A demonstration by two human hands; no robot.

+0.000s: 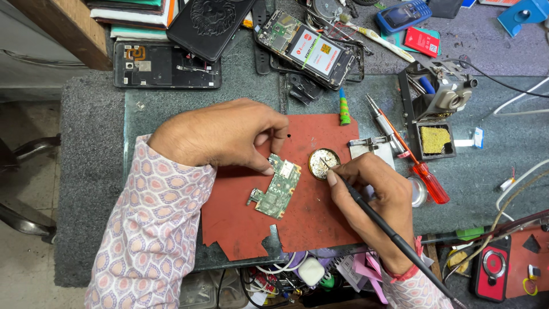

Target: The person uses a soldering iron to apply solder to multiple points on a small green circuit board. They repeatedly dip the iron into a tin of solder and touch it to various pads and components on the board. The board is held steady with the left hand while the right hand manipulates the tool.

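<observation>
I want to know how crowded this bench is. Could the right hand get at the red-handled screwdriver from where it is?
Probably yes. The screwdriver lies bare on the glass just beside the right hand, with nothing over it. But that hand is holding a black soldering iron with its tip at a round tin, so it isn't free to grip.

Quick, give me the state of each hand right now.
Left hand: fingertips pinching the top edge of the green circuit board on the red mat.
Right hand: closed on the black soldering iron, tip in the round tin.
</observation>
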